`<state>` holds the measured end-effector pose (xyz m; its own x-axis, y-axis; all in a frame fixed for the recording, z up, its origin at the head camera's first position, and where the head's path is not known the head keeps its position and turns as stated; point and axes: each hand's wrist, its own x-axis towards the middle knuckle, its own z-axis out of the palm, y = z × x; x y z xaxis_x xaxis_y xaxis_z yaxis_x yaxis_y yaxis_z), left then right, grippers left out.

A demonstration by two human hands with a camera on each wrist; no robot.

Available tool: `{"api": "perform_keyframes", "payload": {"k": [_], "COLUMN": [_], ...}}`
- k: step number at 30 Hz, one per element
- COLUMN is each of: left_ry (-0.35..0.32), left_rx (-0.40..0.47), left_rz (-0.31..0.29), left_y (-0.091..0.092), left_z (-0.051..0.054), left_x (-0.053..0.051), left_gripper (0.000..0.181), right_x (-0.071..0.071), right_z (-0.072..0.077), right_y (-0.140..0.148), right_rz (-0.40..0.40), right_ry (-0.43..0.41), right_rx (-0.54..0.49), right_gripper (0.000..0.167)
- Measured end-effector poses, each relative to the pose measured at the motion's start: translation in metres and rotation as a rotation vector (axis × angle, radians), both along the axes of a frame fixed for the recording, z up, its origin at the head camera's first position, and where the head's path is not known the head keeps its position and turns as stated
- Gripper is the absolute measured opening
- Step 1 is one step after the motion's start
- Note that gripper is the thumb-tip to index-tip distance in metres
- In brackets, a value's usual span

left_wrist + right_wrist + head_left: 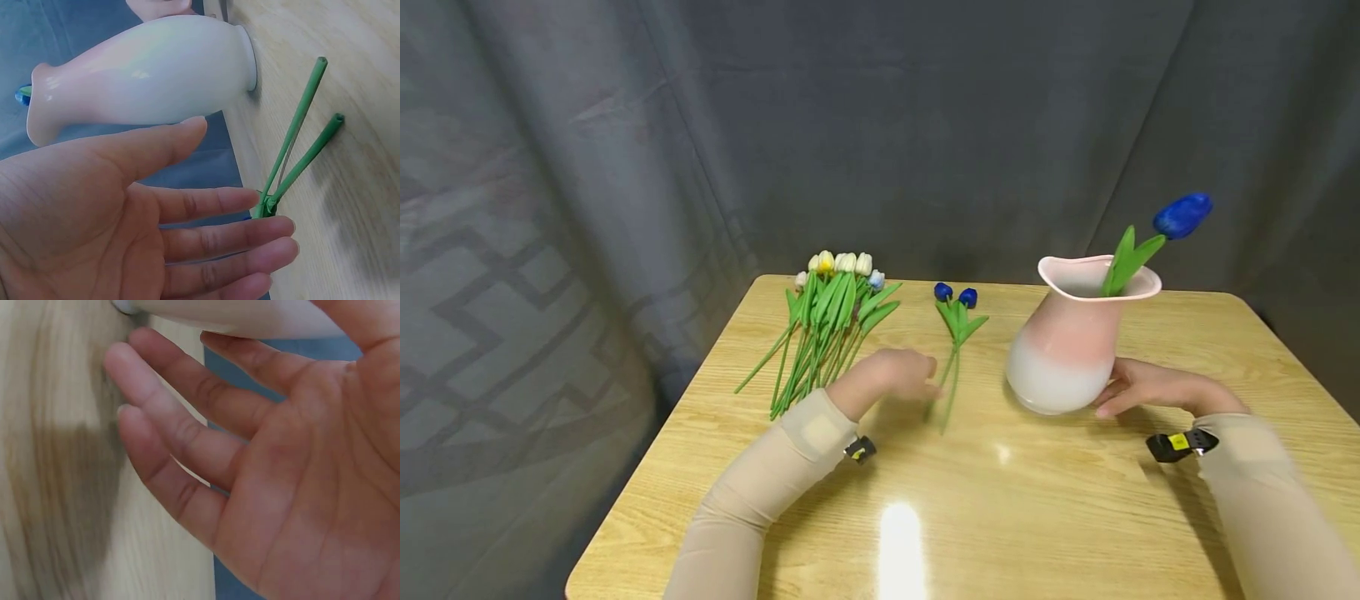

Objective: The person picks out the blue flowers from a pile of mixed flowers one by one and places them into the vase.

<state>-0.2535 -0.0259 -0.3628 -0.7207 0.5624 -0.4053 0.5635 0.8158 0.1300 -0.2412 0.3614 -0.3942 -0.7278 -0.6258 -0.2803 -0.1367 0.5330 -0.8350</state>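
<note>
Two blue artificial tulips (956,321) lie on the table, blooms pointing away, their green stems (299,128) toward the near side. Beside these stems is my left hand (891,375), its fingers (228,240) straight and spread, holding nothing. A pink-and-white vase (1063,358) stands upright to the right, with one blue tulip (1182,216) leaning out over its right rim. My right hand (1150,389) is at the vase's lower right side; its fingers (187,431) are loosely bent and grip nothing. Whether a fingertip touches the vase I cannot tell.
A pile of artificial tulips (827,325) in white, yellow and pale tones lies at the table's left, left of my left hand. The wooden table (1000,517) ends at the back before a dark grey curtain (940,142).
</note>
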Motion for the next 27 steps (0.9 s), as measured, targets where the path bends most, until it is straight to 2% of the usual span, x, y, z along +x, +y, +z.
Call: {"api": "perform_keyframes", "payload": {"k": [7,11,14,17,20,22,24,27], "left_ry": [0.006,0.029,0.059,0.132,0.232,0.256,0.259,0.163], "left_rx": [0.015,0.043,0.112,0.254,0.407,0.460,0.478,0.511], "left_rz": [0.005,0.022,0.051,0.104,0.151,0.182,0.199,0.256], "left_y": [0.000,0.002,0.007,0.016,0.028,0.035,0.041,0.046], "left_z": [-0.001,-0.001,-0.005,-0.013,-0.026,-0.035,-0.045,-0.058], "left_x": [-0.006,-0.019,-0.032,-0.046,-0.058,-0.064,-0.070,-0.076], "left_gripper": [0.042,0.037,0.031,0.023,0.017,0.014,0.014,0.015], "right_x": [-0.003,-0.002,-0.002,-0.001,-0.002,-0.002,-0.003,-0.003], "right_z": [-0.012,-0.015,-0.015,-0.015,-0.015,-0.016,-0.017,-0.018], "right_y": [-0.003,-0.006,-0.007,-0.008,-0.008,-0.007,-0.007,-0.007], "right_rz": [-0.013,-0.043,-0.059,-0.069,-0.075,-0.077,-0.076,-0.075], "right_ry": [0.067,0.107,0.112,0.113,0.116,0.112,0.108,0.102], "right_rx": [0.026,0.051,0.057,0.065,0.068,0.065,0.058,0.046], "right_gripper": [0.066,0.066,0.068,0.069,0.068,0.068,0.067,0.067]}}
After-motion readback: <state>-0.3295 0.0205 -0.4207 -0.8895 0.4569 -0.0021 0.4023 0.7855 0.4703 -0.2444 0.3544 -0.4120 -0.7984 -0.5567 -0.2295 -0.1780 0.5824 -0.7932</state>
